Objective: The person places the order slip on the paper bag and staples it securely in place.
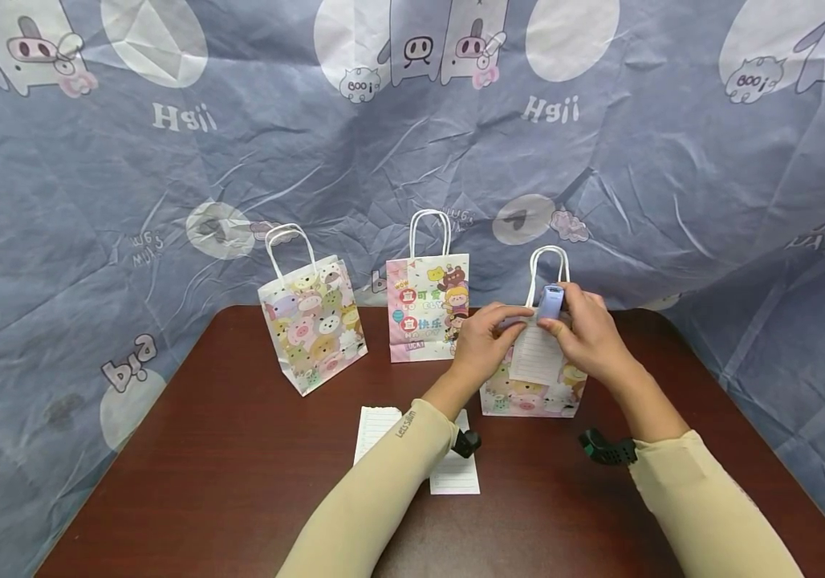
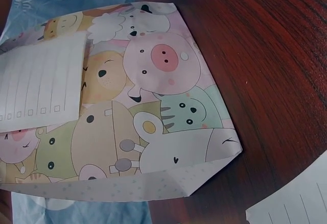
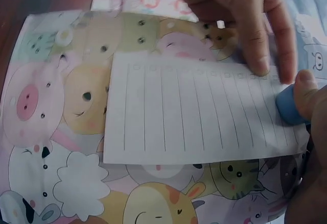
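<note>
At the right of the head view stands a white paper gift bag (image 1: 521,404) printed with cartoon animals. A lined paper slip (image 1: 537,360) lies against its front, near the top. My left hand (image 1: 483,341) pinches the slip's upper edge at the bag's rim, thumb in front. My right hand (image 1: 591,329) grips a small blue stapler (image 1: 551,302) over the top of the slip and bag. In the right wrist view the stapler's blue end (image 3: 291,105) touches the slip (image 3: 194,114); the rest of it is hidden by the right hand.
Another animal-print bag (image 1: 314,325) stands at the left, and a pink and white bag (image 1: 420,309) stands at the back middle. Lined slips (image 1: 378,421) lie on the brown table (image 1: 225,482), partly under my left forearm. A patterned blue cloth (image 1: 311,160) hangs behind.
</note>
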